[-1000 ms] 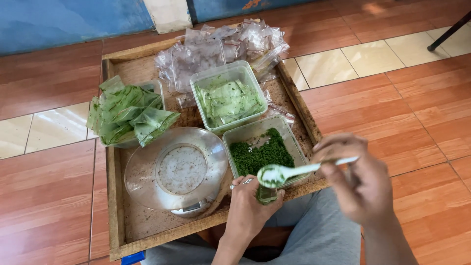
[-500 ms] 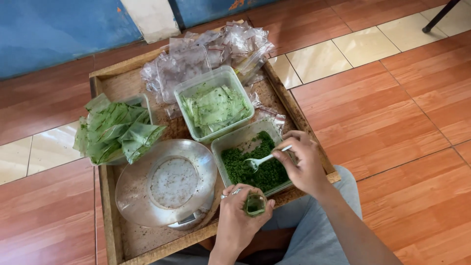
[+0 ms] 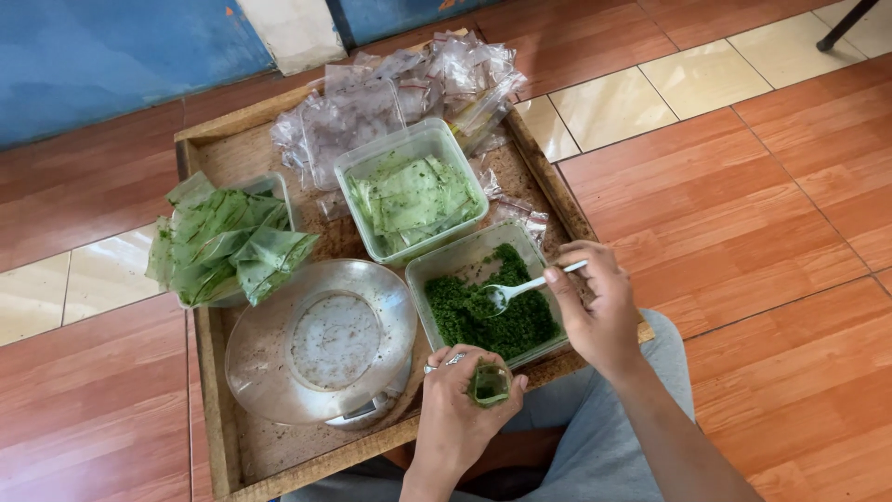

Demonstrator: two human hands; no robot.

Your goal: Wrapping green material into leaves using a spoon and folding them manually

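Right hand (image 3: 602,311) pinches the light, stiff spoon (image 3: 520,290) by its handle end, bowl dipping into loose green crumbs (image 3: 488,316); left hand (image 3: 465,414) cups a floppy little bag (image 3: 490,383) just below.

The left hand (image 3: 460,404) covers most of the small bag (image 3: 490,383); its contents are unreadable. The spoon (image 3: 520,289) handle is hidden inside the right hand (image 3: 599,311). The tray (image 3: 209,372) near edge runs out of frame.

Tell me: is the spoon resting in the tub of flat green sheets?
No, the spoon, held by the right hand, dips into the tub of chopped greens.
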